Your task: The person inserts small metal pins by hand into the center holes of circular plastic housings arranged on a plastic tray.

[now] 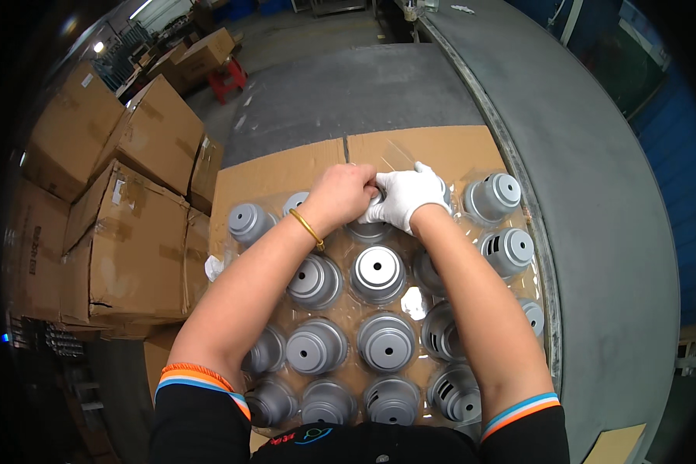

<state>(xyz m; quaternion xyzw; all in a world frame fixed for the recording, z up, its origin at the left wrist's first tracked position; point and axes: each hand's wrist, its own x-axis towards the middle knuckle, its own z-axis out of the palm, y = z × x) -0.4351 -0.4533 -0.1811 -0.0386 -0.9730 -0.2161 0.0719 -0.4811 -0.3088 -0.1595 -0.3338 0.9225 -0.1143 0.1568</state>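
A person in a black shirt, sleeves edged in orange, white and blue, leans over rows of gray stepped cups, each with a small dark hole in its top. A piece of tan board shows at the near right. The cups sit in clear plastic over brown cardboard; a few, such as the slotted cup by the right edge, show dark openings in their sides.

Toward the far rows, the bare left hand, a gold bangle at its wrist, meets the white-gloved right hand. Fingers on both are bent inward and nearly touching, over a partly hidden cup; from where I stand, I cannot tell whether either hand grips it.

A metal rail runs along the right, beside a broad gray surface. Brown cartons are stacked at left. Beyond the cardboard stretches a dark gray tabletop, and farther back a red stool stands just below another carton.
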